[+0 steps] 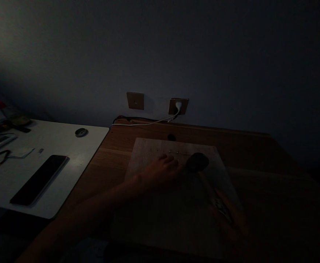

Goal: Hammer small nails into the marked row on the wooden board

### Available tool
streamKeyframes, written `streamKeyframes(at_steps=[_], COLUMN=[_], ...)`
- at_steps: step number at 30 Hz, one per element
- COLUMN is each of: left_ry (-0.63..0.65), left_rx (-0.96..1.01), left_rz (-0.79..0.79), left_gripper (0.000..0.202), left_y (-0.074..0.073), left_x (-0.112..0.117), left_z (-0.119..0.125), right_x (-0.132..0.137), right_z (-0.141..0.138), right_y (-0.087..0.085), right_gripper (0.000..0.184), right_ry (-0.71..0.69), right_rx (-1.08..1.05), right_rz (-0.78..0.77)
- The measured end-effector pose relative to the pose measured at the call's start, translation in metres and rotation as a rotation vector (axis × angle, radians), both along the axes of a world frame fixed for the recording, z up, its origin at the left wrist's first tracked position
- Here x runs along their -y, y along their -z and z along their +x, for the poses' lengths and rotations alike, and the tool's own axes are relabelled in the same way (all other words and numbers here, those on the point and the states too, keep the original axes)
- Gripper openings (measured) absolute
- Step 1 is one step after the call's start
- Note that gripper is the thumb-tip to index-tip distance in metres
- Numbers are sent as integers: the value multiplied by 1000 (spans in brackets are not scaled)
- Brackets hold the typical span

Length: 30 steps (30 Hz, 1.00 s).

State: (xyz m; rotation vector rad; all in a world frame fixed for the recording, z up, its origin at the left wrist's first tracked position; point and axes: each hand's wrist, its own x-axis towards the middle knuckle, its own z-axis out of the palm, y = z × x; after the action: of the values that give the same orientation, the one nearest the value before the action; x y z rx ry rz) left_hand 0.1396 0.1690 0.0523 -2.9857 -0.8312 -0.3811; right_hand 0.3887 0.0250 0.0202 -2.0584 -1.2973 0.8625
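In dim light a pale wooden board (149, 204) lies on the brown table. My right hand (232, 215) is wrapped around the handle of a mallet (197, 162) with a dark, rounded head and a light wooden handle. The mallet's head is over the upper right part of the board. My left hand (164, 168) rests on the board just left of the head, its fingers curled closed; what they pinch, if anything, is hidden. Small nails (177, 152) stand in a row near the board's far edge, beyond my left hand.
A white table (66, 175) adjoins at left, bearing a phone (39, 180) and a small round tin (81, 132). A white cable (146, 124) runs along the wall to a socket (178, 106). A dark round spot (171, 137) lies behind the board.
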Motion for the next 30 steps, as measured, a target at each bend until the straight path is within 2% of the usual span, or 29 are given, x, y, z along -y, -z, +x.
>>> streamKeyframes(at_steps=[3,6,10,12,15,18,21,25,30], left_ry=[68,71,53,61,0,-215,-402,-422,-397], left_rx=[-108,-127,-141,-110,53,331,474,495,493], left_rz=[56,41,63,46,-136,-356,-424,-491,-455], left_gripper=[20,17,21,19,20,27,29,25,26], left_y=[-3,-5,-4,-2,3,10,19,26,31], left_x=[21,36,41,33,6,-30,-57,-67,-65], left_z=[8,17,25,22,6,-16,-30,-34,-32], right_x=[1,0,0,1,4,6,7,5,5], right_z=[6,10,11,10,5,-2,-7,-10,-10], right_y=[6,11,20,22,16,5,-2,-5,-6], right_gripper=[77,80,81,83,83,76,72,73,76], right_ry=[-34,-66,-43,-36,-38,2,29,17,26], right_rx=[-25,-40,-55,-71,-38,19,38,41,-4], right_rz=[-69,-90,-90,-97,-100,-70,-53,-37,-43])
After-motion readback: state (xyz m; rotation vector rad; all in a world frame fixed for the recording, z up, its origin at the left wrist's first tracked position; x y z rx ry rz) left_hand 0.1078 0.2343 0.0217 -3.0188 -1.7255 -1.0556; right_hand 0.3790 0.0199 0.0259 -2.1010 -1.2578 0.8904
